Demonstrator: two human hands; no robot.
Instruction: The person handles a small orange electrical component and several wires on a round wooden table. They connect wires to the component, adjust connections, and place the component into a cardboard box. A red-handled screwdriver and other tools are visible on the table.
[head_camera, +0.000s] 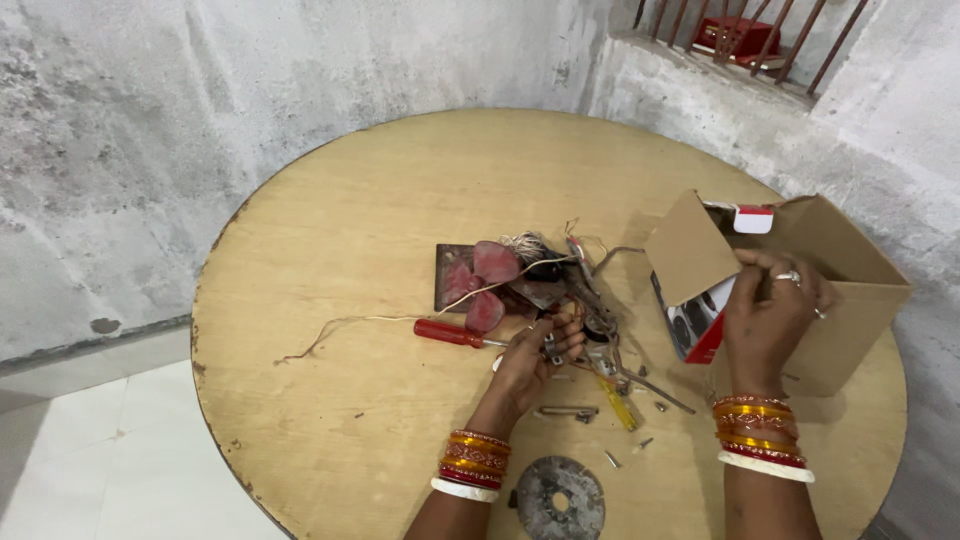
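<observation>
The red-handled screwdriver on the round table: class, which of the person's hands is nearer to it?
Left. The left hand lies just beyond the tip of the red-handled screwdriver, among small metal parts; the right hand is far across, at the cardboard box.

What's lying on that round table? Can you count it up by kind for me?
Screwdrivers: 2, red-handled, yellow-handled
Small fans with red blades: 1
Cardboard boxes: 1
Round metal discs: 1
Total: 5, leaving out the loose wires and screws, too tangled to count.
</observation>
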